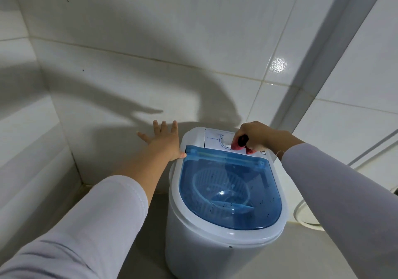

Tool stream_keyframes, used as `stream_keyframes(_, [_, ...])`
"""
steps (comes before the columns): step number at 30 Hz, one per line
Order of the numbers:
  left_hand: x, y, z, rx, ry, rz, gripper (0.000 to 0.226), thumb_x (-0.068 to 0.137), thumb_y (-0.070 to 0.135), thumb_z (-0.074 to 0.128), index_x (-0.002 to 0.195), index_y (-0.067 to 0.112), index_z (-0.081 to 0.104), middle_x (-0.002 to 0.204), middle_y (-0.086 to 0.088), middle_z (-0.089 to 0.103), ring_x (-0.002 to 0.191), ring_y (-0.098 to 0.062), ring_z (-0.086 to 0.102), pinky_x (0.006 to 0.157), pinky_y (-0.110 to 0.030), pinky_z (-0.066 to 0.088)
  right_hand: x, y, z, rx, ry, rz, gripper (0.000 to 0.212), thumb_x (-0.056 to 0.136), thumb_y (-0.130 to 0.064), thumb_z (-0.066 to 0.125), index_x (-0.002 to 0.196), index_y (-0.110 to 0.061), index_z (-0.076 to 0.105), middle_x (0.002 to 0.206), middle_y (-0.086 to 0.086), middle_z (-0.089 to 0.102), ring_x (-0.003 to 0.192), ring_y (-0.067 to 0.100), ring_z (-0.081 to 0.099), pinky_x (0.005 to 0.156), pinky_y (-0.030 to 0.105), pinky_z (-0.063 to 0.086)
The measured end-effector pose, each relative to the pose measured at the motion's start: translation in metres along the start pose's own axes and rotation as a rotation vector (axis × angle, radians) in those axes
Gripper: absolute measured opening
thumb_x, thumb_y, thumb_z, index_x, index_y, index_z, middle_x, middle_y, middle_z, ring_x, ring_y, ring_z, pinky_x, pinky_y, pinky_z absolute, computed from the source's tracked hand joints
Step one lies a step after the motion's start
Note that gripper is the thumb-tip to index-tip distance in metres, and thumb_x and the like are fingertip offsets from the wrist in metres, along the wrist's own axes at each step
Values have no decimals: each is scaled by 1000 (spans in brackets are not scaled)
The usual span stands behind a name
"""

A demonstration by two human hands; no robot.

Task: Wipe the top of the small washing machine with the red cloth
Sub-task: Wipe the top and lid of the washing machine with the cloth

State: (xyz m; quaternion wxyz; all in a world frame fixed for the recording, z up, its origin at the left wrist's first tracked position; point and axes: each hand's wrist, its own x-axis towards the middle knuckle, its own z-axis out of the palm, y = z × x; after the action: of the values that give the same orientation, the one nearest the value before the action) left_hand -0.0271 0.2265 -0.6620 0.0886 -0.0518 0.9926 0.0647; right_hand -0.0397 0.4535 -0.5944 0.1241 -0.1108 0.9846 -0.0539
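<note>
Two hands reach over a small washing machine [224, 235] that stands on a pale floor [323, 257] in a corner of white tiled wall [150, 41]. The right hand [256, 135] hovers at the machine's far end, its fingers [238, 137] curled tightly round a bunched red cloth [239, 145], which presses on the white control panel [215, 138] just beside the round dial [226, 141]. The left hand [165, 143] is spread wide, fingers straight and holding nothing, with its thumb touching the far left corner of the translucent blue lid [230, 190]. The lid is closed, and through it a pale perforated basket [219, 186] shows. Both arms wear long light sleeves [103, 214]. A loop of pale hose [301, 216] lies on the floor to the machine's right.
</note>
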Motion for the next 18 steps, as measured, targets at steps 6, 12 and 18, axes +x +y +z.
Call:
stream_keyframes(6, [-10, -2, 10, -99, 94, -14, 106, 85, 55, 59, 152, 21, -15, 161, -10, -12, 147, -32, -15, 108, -71, 6, -21, 14, -16, 149, 81, 83, 38, 87, 4, 45, 108, -21, 65, 84, 9, 67, 75, 27, 69, 77, 37, 60])
stream_keyframes(12, [-34, -7, 11, -158, 94, -2, 95, 92, 50, 51, 151, 23, -18, 161, -8, -13, 148, -30, -16, 108, -71, 6, -37, 3, -38, 51, 222, 87, 34, 89, -9, 45, 122, -19, 45, 98, 8, 54, 77, 23, 53, 62, 28, 42])
stream_keyframes(18, [-55, -22, 5, -216, -29, 13, 108, 81, 62, 59, 152, 23, -12, 162, -6, -10, 148, -31, -12, 109, -70, 9, -45, -37, -37, 250, 377, 14, 17, 78, -12, 63, 91, -2, 65, 79, 7, 57, 65, 17, 50, 53, 21, 35])
